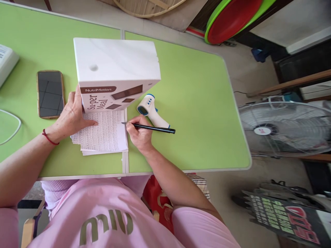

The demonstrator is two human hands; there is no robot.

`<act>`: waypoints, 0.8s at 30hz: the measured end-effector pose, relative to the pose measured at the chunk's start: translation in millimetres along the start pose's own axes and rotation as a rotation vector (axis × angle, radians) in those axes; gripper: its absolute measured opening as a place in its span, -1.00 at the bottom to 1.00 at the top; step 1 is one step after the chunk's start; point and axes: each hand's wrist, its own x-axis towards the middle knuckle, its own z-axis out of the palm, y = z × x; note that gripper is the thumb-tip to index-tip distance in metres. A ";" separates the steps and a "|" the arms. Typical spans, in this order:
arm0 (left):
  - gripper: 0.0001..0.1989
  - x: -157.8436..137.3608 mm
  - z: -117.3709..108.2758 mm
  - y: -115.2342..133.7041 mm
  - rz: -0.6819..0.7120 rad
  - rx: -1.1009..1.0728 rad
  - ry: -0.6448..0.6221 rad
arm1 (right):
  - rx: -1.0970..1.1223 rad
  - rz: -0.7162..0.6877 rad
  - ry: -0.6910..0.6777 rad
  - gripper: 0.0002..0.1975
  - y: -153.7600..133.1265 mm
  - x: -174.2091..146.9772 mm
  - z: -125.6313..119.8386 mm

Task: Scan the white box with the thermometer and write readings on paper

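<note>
My right hand (141, 133) grips a black pen (157, 129), its tip at the right part of a handwritten sheet. That sheet tops a small stack of paper (106, 136) filled with dense lines of writing. My left hand (71, 112) rests at the left of the stack, thumb stretched over the page, other fingers against the lower left edge of a white box (117, 62). The box is printed "NutriMotion Super Meal" and covers the far part of the paper. Just beyond my right hand lies a white and blue infrared thermometer (152, 112).
A phone in a tan case (50, 94) lies on the green table (196, 103), left of my left hand. A white cable (15, 129) and a white device (6, 62) are at the far left. A fan (284, 129) stands beyond the table's right edge.
</note>
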 end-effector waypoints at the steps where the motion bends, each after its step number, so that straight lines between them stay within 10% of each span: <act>1: 0.19 0.1 -0.4 0.3 -0.001 -0.001 -0.004 | 0.014 0.007 -0.009 -0.73 0.0 0.1 -0.1; 24: 0.18 0.8 -2.9 3.5 0.005 0.023 -0.013 | 0.044 -0.015 -0.024 -0.78 1.0 -0.4 -0.6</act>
